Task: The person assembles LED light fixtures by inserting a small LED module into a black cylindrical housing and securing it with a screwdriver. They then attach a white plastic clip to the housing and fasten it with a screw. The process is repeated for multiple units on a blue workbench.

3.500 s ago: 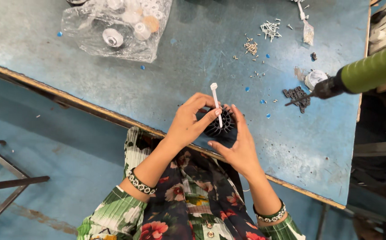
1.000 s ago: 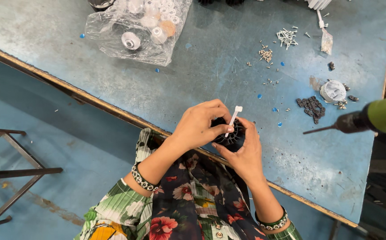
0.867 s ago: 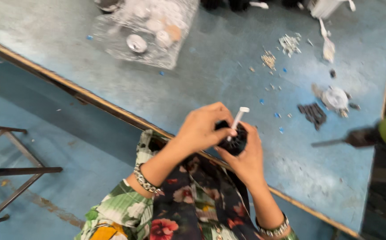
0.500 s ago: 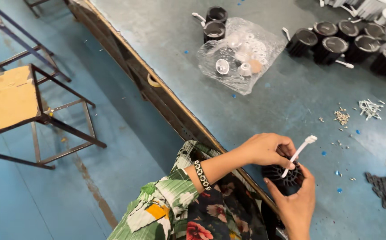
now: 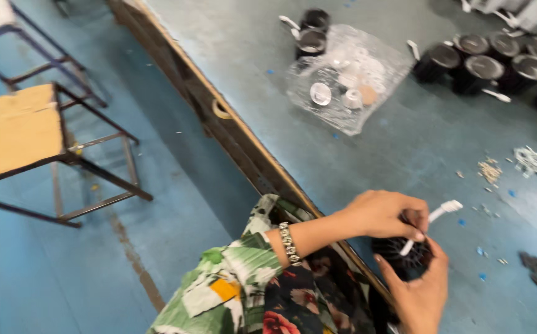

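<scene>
Blue-grey metal workbench [image 5: 404, 154] with a worn wooden edge, above a blue floor and a metal-framed stool with a wooden seat [image 5: 15, 127]; view swung leftward in the last second, bringing stool and floor into frame and pushing the green-handled power tool out of sight at right. Left hand [image 5: 383, 213], fingers pinched together on a thin white plastic-sheathed wire [image 5: 432, 216], and right hand [image 5: 420, 294], fingers curled up around a black finned round heat-sink housing [image 5: 404, 256], held as before just over the near bench edge. Wire tilted further over than a few seconds ago, apparently being fed into the housing. Beyond: clear plastic bag of small white round parts [image 5: 349, 83], row of similar black housings [image 5: 485, 59], scattered small screws [image 5: 528, 159].
</scene>
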